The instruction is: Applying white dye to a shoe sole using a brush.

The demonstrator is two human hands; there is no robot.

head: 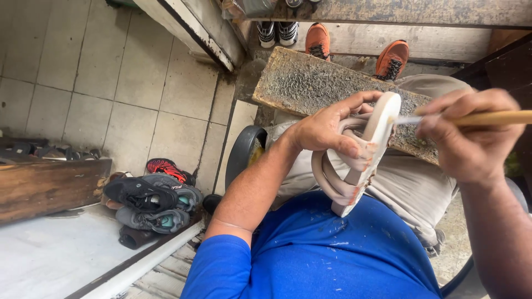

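Tiled floor (111, 83) fills the left of the view, with a heap of worn sneakers (152, 202) beside a wooden bench (47, 185). Across the person's lap lies a scarred wooden board (310, 83). Above it the left hand (327, 130) clasps a beige strappy sandal (360, 155) — sole edge-on, long axis running toward the body. From the right, the right hand (471, 135) pinches a wooden-handled brush (487, 118), its tip (402, 119) touching the sole's upper edge.
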